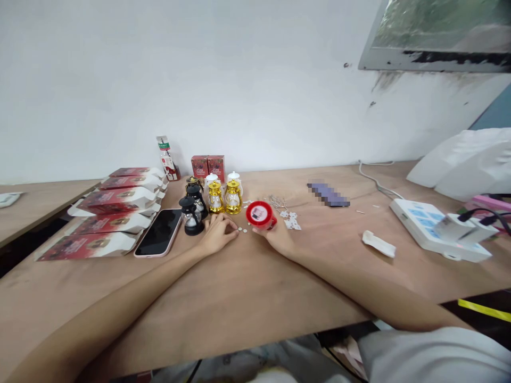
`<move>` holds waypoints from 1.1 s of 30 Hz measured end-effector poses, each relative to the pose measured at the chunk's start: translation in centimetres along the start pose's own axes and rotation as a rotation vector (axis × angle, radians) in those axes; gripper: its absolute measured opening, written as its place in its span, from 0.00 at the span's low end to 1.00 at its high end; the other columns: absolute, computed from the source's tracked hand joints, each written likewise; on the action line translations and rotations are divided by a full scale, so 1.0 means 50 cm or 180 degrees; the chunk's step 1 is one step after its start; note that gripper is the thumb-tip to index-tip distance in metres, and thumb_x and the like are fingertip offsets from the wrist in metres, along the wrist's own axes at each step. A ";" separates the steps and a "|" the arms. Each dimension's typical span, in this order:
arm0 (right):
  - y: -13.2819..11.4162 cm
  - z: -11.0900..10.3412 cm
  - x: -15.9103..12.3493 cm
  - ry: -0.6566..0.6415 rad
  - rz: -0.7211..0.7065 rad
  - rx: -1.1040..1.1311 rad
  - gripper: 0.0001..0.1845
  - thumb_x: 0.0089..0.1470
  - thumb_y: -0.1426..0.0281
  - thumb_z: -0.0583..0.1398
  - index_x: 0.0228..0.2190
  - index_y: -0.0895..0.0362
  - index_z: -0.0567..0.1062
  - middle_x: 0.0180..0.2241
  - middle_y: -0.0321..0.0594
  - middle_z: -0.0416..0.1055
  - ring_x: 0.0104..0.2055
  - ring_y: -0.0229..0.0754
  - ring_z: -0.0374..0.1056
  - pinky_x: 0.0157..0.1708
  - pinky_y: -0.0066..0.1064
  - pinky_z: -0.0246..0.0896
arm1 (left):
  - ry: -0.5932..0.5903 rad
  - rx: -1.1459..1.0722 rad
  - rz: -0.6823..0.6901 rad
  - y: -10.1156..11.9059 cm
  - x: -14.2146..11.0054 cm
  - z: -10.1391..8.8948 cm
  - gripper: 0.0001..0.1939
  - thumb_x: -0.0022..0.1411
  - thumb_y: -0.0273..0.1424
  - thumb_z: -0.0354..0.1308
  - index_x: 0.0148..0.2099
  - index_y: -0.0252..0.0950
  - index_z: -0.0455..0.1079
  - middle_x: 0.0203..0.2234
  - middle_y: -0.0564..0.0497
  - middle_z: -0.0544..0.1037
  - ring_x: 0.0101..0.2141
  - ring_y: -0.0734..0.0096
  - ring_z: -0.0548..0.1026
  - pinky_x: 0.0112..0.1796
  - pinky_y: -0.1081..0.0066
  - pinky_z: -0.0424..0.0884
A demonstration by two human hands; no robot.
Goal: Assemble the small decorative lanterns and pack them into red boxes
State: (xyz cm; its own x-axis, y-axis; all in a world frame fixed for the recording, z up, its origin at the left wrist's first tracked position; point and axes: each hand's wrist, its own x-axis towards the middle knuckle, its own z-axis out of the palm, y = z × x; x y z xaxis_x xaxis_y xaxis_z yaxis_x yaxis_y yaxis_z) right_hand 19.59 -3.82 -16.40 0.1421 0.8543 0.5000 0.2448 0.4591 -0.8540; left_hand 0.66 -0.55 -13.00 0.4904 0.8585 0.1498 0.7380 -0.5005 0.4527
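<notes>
My right hand is closed around a red lantern, whose round base with a white label faces up toward me. My left hand rests on the table with thumb and fingers apart, holding nothing that I can see. Just right of its thumb lie small pale discs. Close to its fingers stand a black lantern, a gold lantern and several more, including white ones behind. Small white cards and loose metal pieces lie beyond my right hand.
Several flattened red boxes and a phone lie at left. Two upright red boxes and a bottle stand near the wall. To the right are a purple pixelated item, a crumpled white piece and a power strip with plugs.
</notes>
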 end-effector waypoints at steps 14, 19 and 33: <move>-0.033 -0.002 -0.020 -0.0622 0.0403 0.0703 0.26 0.42 0.55 0.66 0.41 0.53 0.69 0.43 0.40 0.72 0.45 0.45 0.69 0.49 0.43 0.64 | 0.0822 -0.0414 0.0468 -0.014 0.005 0.010 0.07 0.64 0.32 0.52 0.35 0.36 0.70 0.35 0.49 0.73 0.42 0.62 0.69 0.44 0.59 0.61; -0.027 -0.003 -0.026 -0.0118 -0.0318 -0.0234 0.22 0.47 0.53 0.64 0.42 0.51 0.71 0.43 0.40 0.70 0.49 0.48 0.64 0.51 0.46 0.61 | 0.1578 -0.1002 0.0923 0.005 0.009 -0.038 0.09 0.64 0.32 0.52 0.33 0.36 0.70 0.31 0.51 0.74 0.35 0.68 0.71 0.40 0.67 0.66; -0.038 -0.003 -0.034 0.0230 -0.1187 -0.0959 0.23 0.49 0.59 0.63 0.46 0.50 0.66 0.44 0.42 0.70 0.48 0.50 0.64 0.47 0.45 0.62 | 0.1765 0.0661 0.2126 0.138 -0.092 -0.090 0.09 0.66 0.31 0.53 0.36 0.38 0.74 0.30 0.52 0.76 0.33 0.70 0.69 0.34 0.66 0.57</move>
State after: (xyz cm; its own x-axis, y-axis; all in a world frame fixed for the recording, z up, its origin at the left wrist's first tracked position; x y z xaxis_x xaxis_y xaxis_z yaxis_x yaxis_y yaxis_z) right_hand 19.03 -6.19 -15.63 0.0554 0.6210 0.7819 0.5572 0.6306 -0.5403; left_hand 1.40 -7.42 -6.60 0.5930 0.2842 0.7534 0.4742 -0.8795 -0.0415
